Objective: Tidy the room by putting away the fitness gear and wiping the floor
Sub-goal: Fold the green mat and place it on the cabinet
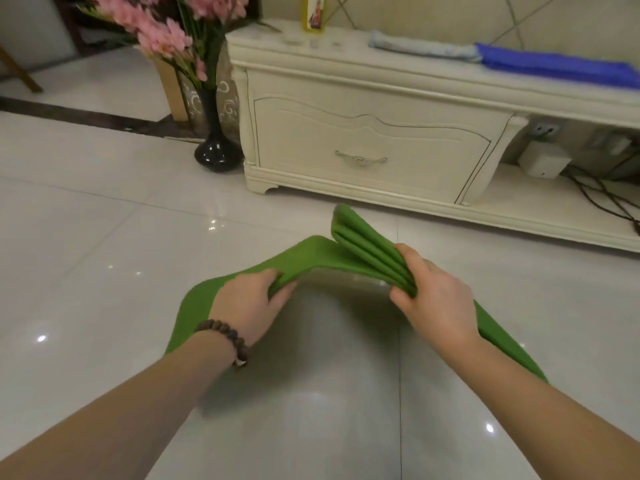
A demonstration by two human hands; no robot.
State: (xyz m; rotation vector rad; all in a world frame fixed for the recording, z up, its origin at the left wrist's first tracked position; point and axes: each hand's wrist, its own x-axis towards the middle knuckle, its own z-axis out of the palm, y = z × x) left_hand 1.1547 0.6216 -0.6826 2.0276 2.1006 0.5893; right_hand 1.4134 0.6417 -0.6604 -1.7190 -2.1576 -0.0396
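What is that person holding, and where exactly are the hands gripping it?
A green mat, lifted off the floor. The left hand grips its near edge; the right hand pinches the folded layers.

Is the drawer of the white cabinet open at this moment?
No, the drawer sits flush in the front of the white cabinet, its handle level with the panel.

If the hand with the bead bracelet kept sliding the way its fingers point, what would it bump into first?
The left hand points up and right along the green mat it grips. It would probably meet the mat's folded layers first, then the right hand. Depth is hard to judge.
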